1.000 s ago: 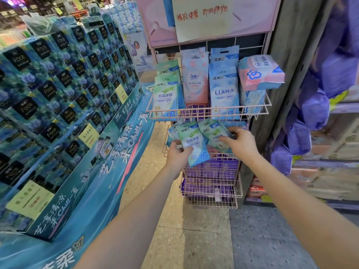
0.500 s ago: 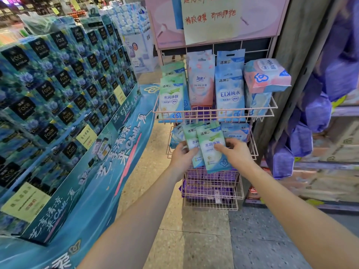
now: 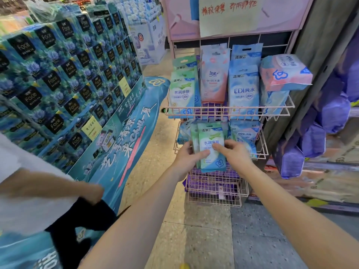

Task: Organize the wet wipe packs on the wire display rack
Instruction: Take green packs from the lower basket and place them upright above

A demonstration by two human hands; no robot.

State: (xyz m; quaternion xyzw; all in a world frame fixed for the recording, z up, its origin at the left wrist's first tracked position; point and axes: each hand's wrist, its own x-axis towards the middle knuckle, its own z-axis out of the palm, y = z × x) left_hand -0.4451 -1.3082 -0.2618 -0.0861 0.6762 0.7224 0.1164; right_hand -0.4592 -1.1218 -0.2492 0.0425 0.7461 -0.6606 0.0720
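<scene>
Both hands clamp green packs (image 3: 211, 146) marked 水润净肤 at the rack's (image 3: 229, 111) middle tier – left hand (image 3: 187, 159) at 9 o'clock, right hand (image 3: 232, 153) at 3. Top tier reads EDI纯水 on a blue pack (image 3: 243, 90); "Face" boxes (image 3: 58, 74) at 10 o'clock. Since 0.5 s ago, packs squared into one stack, and a passer-by (image 3: 38, 191) entered at 8 o'clock.

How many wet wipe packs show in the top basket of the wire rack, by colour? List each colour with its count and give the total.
Green packs: 2
Pink upright pack: 1
Blue EDI packs: 2
Bulky pink-and-blue pack lying on top: 1
Blue pack under it: 1, partly hidden
Total: 7 visible; others may hide behind.
</scene>
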